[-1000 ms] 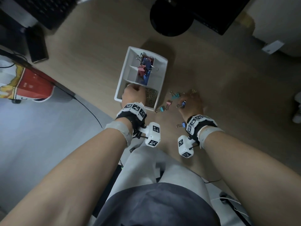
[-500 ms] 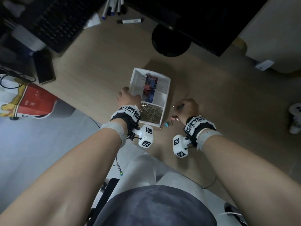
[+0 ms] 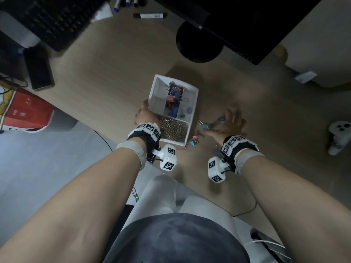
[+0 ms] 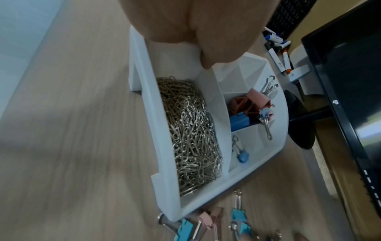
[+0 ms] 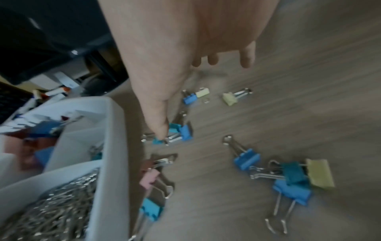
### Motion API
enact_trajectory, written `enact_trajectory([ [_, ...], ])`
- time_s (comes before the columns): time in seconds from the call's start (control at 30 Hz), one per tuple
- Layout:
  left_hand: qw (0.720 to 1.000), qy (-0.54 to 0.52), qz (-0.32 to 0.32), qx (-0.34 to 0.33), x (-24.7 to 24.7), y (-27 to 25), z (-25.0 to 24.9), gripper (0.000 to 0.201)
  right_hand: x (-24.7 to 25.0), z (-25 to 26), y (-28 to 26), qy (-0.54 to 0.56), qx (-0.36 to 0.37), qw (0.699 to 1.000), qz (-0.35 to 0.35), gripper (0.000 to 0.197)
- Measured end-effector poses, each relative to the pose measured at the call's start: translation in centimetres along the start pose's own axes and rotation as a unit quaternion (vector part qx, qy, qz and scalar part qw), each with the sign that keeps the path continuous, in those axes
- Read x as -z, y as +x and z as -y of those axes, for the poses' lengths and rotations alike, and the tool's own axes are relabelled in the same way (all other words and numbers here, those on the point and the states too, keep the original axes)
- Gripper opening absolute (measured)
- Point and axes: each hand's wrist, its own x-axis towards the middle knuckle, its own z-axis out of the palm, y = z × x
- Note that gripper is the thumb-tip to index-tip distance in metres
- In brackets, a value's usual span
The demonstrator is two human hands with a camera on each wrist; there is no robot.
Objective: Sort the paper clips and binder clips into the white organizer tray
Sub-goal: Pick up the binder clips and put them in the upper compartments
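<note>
The white organizer tray stands mid-desk. Its near compartment holds a heap of gold paper clips. Large pink and blue binder clips fill the middle slot, and small blue and teal ones lie in the right slot. My left hand grips the tray's left wall, thumb over the rim. My right hand is spread open over loose binder clips right of the tray, its thumb tip touching a teal clip.
A black monitor base sits behind the tray. A keyboard, phone and marker lie at the back left. A red box stands at the left desk edge, a white device at the far right.
My left hand went from over the paper clips to the tray's left wall. My right hand, curled beside the tray before, has opened and shifted right over the loose clips. Small clips now lie in the right slot.
</note>
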Motion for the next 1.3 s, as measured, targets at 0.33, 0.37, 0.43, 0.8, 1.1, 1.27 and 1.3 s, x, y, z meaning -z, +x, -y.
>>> enact_trajectory([
  [0.33,1.000,0.026,-0.008,-0.001,-0.6,0.0,0.2,0.058,-4.9,2.1,-1.8,-0.009,0.146,0.989,-0.001,0.104],
  [0.37,1.000,0.026,-0.008,0.001,-0.6,0.1,0.1,0.057,-5.1,2.2,-1.9,-0.017,0.153,0.988,0.007,0.103],
  [0.43,1.000,0.025,-0.008,0.004,-0.6,0.2,0.2,0.057,-5.1,2.3,-2.0,-0.014,0.169,0.985,0.016,0.094],
  [0.8,1.000,0.025,0.003,0.005,-0.4,0.1,0.3,0.058,-5.7,2.0,-0.2,0.033,0.192,0.977,-0.092,0.019],
  [1.1,1.000,-0.002,0.015,-0.005,-0.7,1.0,0.7,0.054,-5.0,1.9,-0.2,0.210,0.144,0.963,-0.086,0.009],
  [1.27,1.000,-0.006,0.018,0.004,-0.8,1.3,0.7,0.052,-2.5,6.5,-1.1,0.192,0.233,0.951,-0.066,0.013],
  [1.3,1.000,-0.008,0.022,0.006,-0.8,1.4,0.6,0.051,-2.0,7.5,-1.4,0.180,0.246,0.951,-0.049,0.019],
])
